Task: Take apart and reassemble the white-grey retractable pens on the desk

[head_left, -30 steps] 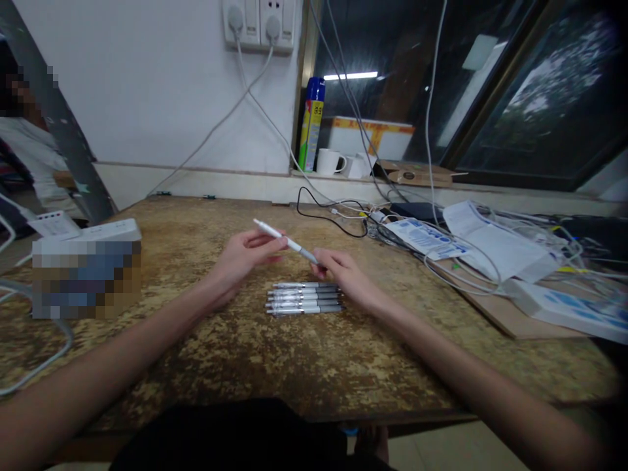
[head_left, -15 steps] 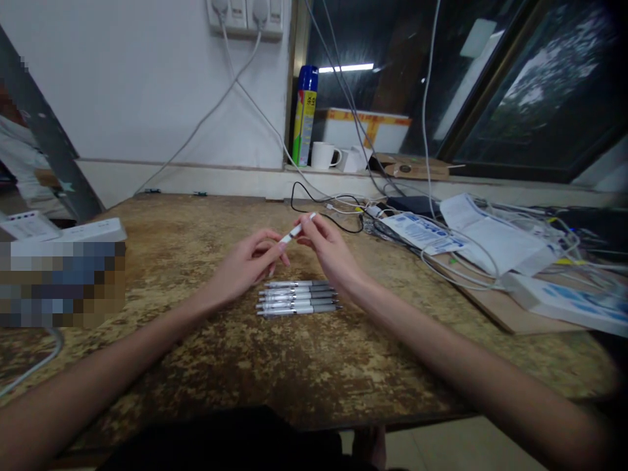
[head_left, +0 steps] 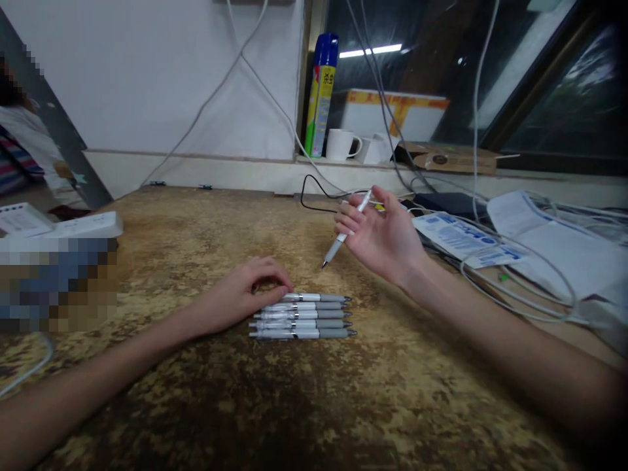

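Observation:
My right hand (head_left: 377,232) is raised above the table, palm partly turned up, with its fingers closed around a white and grey pen (head_left: 336,247). That pen is tilted, its tip pointing down and to the left. Below it, several similar pens (head_left: 307,324) with clear clips lie side by side in a row, tips to the right. My left hand (head_left: 252,284) rests at the row's far left corner. Its thumb and fingertips close on the rear end of the farthest pen (head_left: 307,297), hiding that end.
On the worn wooden table (head_left: 196,386), a power strip (head_left: 93,226) stands at the left. Papers (head_left: 471,242) and tangled cables (head_left: 520,314) cover the right side. A spray can (head_left: 321,98), a white mug (head_left: 340,145) and a cardboard piece (head_left: 456,159) stand along the windowsill.
My hands have moved apart. The right hand has carried its pen to the right and turned it tip-down; the left hand has let go of that pen and lowered to the row. The view has shifted.

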Motion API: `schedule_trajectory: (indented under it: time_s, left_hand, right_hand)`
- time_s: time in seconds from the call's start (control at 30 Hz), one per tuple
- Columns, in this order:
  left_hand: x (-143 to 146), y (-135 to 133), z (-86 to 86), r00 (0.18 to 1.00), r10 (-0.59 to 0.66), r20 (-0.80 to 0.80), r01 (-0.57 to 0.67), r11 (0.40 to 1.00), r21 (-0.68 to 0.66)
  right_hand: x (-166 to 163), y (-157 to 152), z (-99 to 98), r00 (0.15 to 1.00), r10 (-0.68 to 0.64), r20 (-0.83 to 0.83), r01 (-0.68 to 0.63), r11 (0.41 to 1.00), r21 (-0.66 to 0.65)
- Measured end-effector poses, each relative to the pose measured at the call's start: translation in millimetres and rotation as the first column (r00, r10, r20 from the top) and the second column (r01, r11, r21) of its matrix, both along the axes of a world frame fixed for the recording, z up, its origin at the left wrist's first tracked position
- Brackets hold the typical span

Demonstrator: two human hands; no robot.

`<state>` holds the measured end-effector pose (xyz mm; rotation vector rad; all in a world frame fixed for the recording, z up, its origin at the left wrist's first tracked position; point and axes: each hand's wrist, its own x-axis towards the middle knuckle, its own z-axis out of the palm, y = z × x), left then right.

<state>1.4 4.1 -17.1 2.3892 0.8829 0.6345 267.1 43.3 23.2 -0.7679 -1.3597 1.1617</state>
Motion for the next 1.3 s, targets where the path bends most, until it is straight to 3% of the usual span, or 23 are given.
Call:
schedule_trajectory:
  time_s: [0.27, 0.67, 0.97, 1.3]
  left_hand:
    - [-1.6, -1.2, 1.9, 1.000, -0.007, 0.024, 0.007, 1.000, -0.025]
    - [-10.6, -0.8, 2.9, 1.000, -0.002, 0.001, 0.003, 0.997, -0.075]
    - [-11.4, -2.4, 3.3, 1.000, 0.021, -0.020, -0.022, 0.997, -0.069]
    - [-11.6, -2.7, 1.4, 0.998, 0.014, -0.058, -0.015, 1.000, -0.013]
  right_hand:
    - [15.0, -8.8, -15.2, 0.987, 0.056, -0.150, -0.073, 0.991, -0.112]
    - [11.3, -7.2, -0.3, 0.989, 0.007, -0.148, -0.015, 0.999, -0.051]
    - [3.7, -37.7, 6.4, 0.982, -0.051, -0.181, 0.041, 0.997, -0.058]
    - [43.4, -49.2, -8.4, 0.925, -0.082, -0.370, 0.029, 0.989, -0.147]
